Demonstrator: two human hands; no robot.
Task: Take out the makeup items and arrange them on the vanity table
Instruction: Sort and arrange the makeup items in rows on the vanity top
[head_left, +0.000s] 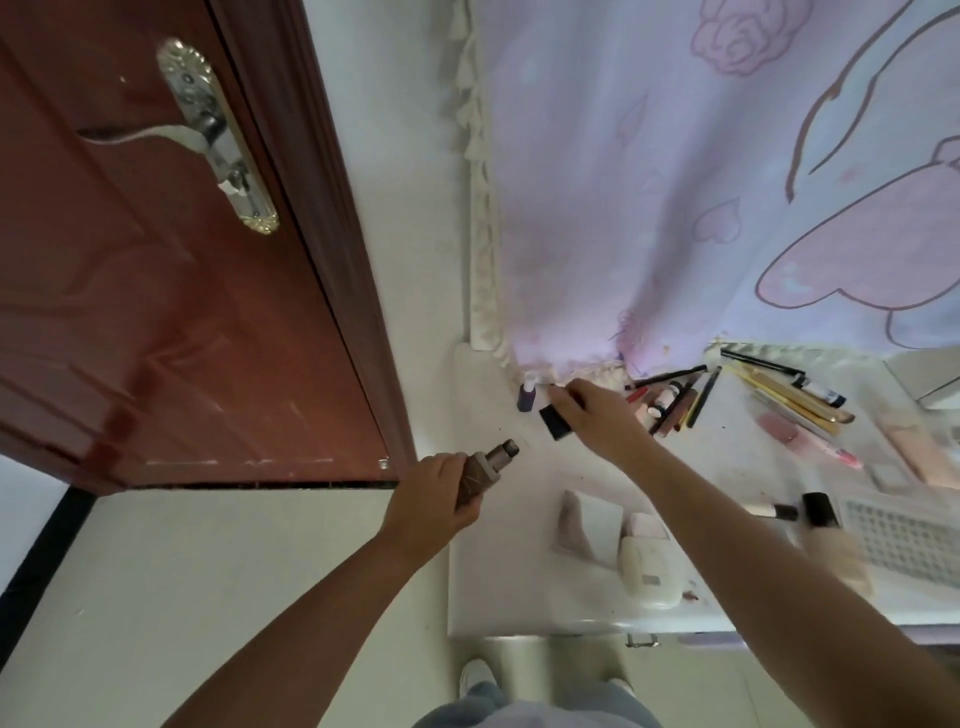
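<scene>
My left hand (434, 501) grips a brown foundation bottle (480, 473) with a metal pump top, held just off the left edge of the white vanity table (498, 597). My right hand (597, 415) pinches a black rectangular cap (555, 422) above the table's far left corner, beside a small purple bottle (525, 394). Several pencils and brushes (680, 397) lie in a loose pile at the back. A cream compact (649, 571) and a white sponge block (587, 522) sit near the front. A brush and a black-capped tube (810, 512) lie to the right.
A red-brown door (171, 291) with a metal handle stands at the left. A pink printed cloth (727, 182) hangs behind the table. A perforated white tray (904, 535) sits at the right edge, with gold brushes (789, 395) and pink items behind it. My shoes show below the table.
</scene>
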